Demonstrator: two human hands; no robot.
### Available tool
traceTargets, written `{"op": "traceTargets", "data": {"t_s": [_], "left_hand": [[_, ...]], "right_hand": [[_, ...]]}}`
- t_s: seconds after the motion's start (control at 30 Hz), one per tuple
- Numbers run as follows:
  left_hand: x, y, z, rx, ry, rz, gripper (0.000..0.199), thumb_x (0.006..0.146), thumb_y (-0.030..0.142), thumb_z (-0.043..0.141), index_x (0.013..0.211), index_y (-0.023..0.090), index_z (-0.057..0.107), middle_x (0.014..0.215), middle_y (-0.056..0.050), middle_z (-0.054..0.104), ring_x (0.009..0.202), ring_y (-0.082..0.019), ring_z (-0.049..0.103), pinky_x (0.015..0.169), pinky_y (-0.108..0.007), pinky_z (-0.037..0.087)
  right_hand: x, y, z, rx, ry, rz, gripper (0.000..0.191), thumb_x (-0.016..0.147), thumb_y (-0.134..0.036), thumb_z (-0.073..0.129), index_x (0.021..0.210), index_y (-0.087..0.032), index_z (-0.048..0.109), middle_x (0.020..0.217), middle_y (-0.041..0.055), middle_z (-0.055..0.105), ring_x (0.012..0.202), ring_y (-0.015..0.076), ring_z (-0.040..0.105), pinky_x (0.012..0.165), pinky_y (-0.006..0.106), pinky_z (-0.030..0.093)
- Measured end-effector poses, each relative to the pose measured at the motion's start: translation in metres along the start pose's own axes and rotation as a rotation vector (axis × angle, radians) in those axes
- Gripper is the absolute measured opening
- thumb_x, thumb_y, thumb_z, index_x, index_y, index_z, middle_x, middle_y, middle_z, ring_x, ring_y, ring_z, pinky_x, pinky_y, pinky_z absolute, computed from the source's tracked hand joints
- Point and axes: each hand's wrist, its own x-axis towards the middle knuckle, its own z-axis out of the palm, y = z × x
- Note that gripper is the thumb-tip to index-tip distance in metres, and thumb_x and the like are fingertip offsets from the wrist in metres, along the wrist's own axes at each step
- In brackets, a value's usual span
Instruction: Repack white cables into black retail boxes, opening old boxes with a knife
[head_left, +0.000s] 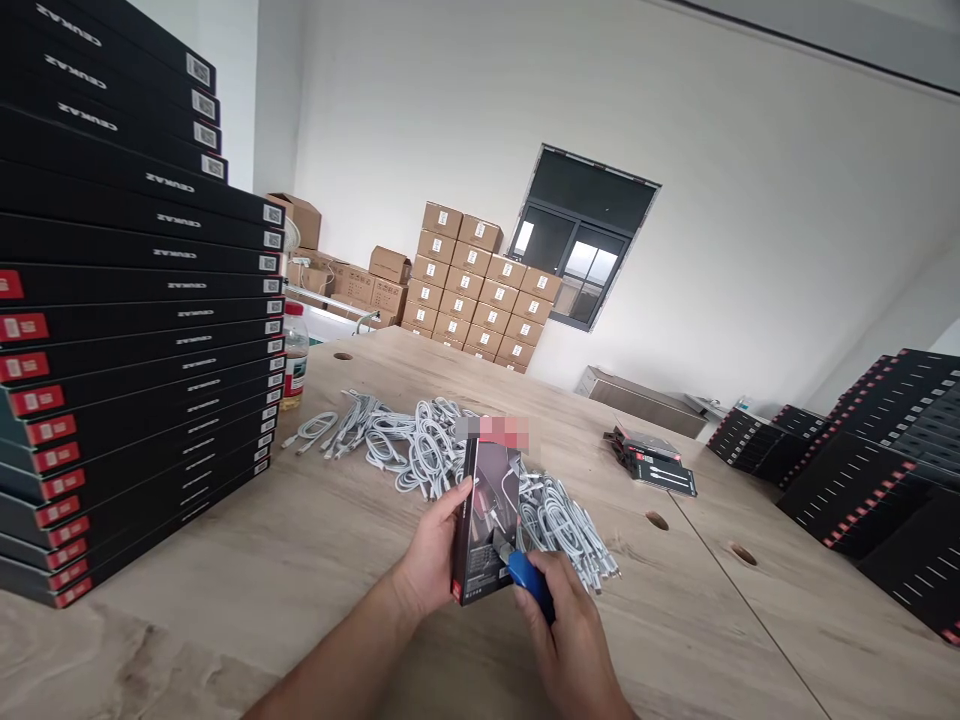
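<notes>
Near the middle of the view, my left hand (431, 555) grips a black box (489, 530) by its left side, holding it upright and slightly tilted above the table. The box has a picture of a cable on its face. My right hand (566, 625) is closed round a blue-handled tool (531, 585). The tool's grey tip meets the lower face of the box, around its printed text. Behind the box lies a heap of coiled grey cables (427, 445), spreading to both sides of it.
Tall stacks of black boxes (142, 330) stand at the left, with a bottle (295, 360) behind. Some flat black boxes (652, 465) lie right of the cables. More black stacks (862, 480) fill the right side. Cartons (465, 285) are piled beyond the wooden table (712, 630).
</notes>
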Motion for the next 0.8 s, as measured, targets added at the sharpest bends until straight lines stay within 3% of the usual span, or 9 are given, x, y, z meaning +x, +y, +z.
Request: {"op": "traceTargets", "data": {"t_s": [0.47, 0.6, 0.8], "left_hand": [[-0.001, -0.002, 0.002, 0.018, -0.021, 0.005, 0.043, 0.093, 0.049, 0.059, 0.112, 0.012, 0.070, 0.087, -0.014, 0.078, 0.078, -0.031, 0.076, 0.081, -0.044, 0.060], [-0.002, -0.003, 0.005, 0.051, -0.031, -0.029, 0.049, 0.095, 0.056, 0.056, 0.109, 0.012, 0.071, 0.088, -0.014, 0.078, 0.079, -0.030, 0.076, 0.079, -0.042, 0.060], [-0.004, -0.019, 0.010, 0.217, 0.084, -0.165, 0.058, 0.092, 0.068, 0.056, 0.100, 0.012, 0.074, 0.083, -0.014, 0.078, 0.073, -0.027, 0.075, 0.064, -0.031, 0.056]], "right_hand": [[-0.001, -0.001, -0.001, 0.017, -0.026, 0.032, 0.017, 0.100, -0.031, 0.056, 0.116, -0.028, 0.063, 0.101, 0.0039, 0.073, 0.091, 0.0204, 0.073, 0.077, 0.029, 0.059], [-0.003, -0.001, 0.003, 0.029, 0.003, 0.049, 0.017, 0.100, -0.032, 0.057, 0.115, -0.027, 0.063, 0.102, 0.0040, 0.073, 0.091, 0.0200, 0.072, 0.078, 0.029, 0.059], [0.000, 0.004, 0.004, 0.033, 0.116, 0.207, 0.023, 0.102, -0.040, 0.053, 0.114, -0.023, 0.063, 0.101, 0.0073, 0.074, 0.089, 0.0224, 0.072, 0.076, 0.033, 0.058]]}}
